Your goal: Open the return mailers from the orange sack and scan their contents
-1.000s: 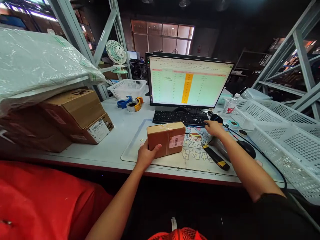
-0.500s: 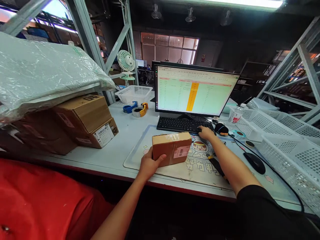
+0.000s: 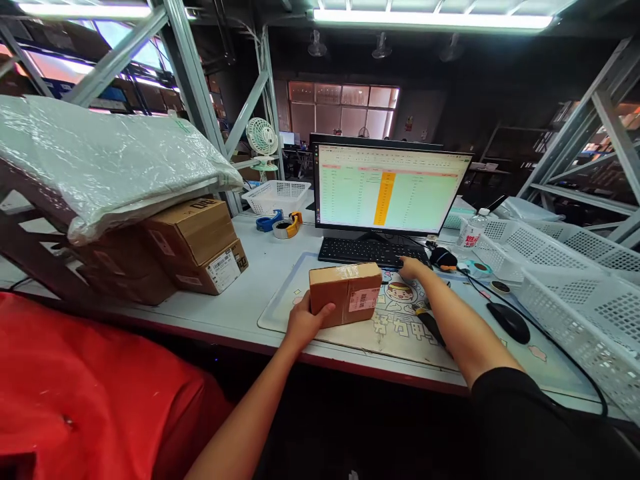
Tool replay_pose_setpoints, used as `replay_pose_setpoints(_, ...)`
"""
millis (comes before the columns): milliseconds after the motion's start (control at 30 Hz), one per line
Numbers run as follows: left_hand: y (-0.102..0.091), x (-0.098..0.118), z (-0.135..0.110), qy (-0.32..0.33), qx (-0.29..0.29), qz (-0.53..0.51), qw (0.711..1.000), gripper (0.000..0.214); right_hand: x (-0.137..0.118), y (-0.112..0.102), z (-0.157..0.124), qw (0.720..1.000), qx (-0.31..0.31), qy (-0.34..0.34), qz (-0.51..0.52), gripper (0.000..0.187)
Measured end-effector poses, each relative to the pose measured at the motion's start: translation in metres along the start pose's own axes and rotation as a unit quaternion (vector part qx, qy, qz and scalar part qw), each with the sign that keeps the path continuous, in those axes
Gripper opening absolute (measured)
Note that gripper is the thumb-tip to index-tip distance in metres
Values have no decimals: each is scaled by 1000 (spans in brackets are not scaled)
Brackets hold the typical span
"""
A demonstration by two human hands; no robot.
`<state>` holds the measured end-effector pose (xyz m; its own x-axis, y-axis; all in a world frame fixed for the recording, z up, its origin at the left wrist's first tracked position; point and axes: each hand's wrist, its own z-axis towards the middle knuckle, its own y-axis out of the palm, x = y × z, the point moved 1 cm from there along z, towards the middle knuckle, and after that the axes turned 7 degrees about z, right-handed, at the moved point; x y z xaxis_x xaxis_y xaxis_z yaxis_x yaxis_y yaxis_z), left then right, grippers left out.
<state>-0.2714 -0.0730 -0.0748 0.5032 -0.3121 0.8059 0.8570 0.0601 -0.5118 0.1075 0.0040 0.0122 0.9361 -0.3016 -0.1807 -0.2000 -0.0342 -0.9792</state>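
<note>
My left hand (image 3: 304,323) grips a small brown cardboard box (image 3: 330,301) by its left end, thumb across the front. The box stands on edge over the printed desk mat (image 3: 350,341), with clear tape along its top and a pinkish label on its front. My right hand (image 3: 411,268) rests at the right end of the black keyboard (image 3: 353,251), fingers reaching onto the keys; the fingertips are hard to make out. Behind the keyboard, the monitor (image 3: 390,190) shows a spreadsheet with an orange column. A yellow-and-black tool (image 3: 429,321) lies partly hidden beneath my right forearm.
Stacked cartons (image 3: 200,250) and a plastic-wrapped bundle (image 3: 120,157) occupy the left. Tape dispensers (image 3: 286,227) sit before a white basket (image 3: 277,195). A mouse (image 3: 509,323), bottle (image 3: 471,230) and white baskets (image 3: 575,307) stand right. Red material (image 3: 90,393) fills the lower left.
The camera view has shifted slightly, tilting up and to the left. My left hand still holds the box, and my right hand remains at the keyboard.
</note>
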Motion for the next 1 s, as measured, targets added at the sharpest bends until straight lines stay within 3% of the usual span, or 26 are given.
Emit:
replay_pose_setpoints(100,-7,-2,-4,23,2,5,1000,52,-4,-3,-45,999,10,-44,-5,60)
replay_pose_setpoints(167,-15,-4,-7,74,15,33,997,44,4,4,-90,997,8,-69,-17,56)
replay_pose_setpoints(300,-33,-8,-16,230,30,110,966,45,43,36,-175,995,27,-64,-66,59)
replay_pose_setpoints(400,-39,-12,-22,275,28,176,945,50,67,58,-207,993,61,-57,-79,59)
replay_pose_setpoints(500,-40,-12,-30,281,29,242,928,51,75,68,-214,992,109,-65,-17,58)
replay_pose_setpoints(600,-41,-8,-41,255,83,291,918,54,69,65,-212,975,114,-41,186,58)
replay_pose_setpoints(633,-41,-4,-45,240,105,306,915,56,63,63,-212,955,87,-29,282,60)
replay_pose_setpoints(700,-41,4,-56,221,106,335,910,60,49,61,-212,889,7,-11,458,64)
replay_pose_setpoints(767,-42,12,-65,231,23,346,909,62,30,61,-212,824,-74,-13,562,75)
replay_pose_setpoints(833,-47,17,-66,247,-88,324,909,65,11,64,-209,792,-133,-20,596,85)
replay_pose_setpoints(867,-51,17,-62,244,-116,303,914,65,1,66,-205,784,-155,-22,601,86)
replay_pose_setpoints(933,-62,10,-42,207,-97,261,938,61,-17,69,-194,778,-172,-19,604,80)
replay_pose_setpoints(1000,-69,-4,-12,130,-23,211,969,60,-34,71,-179,784,-163,-17,599,71)
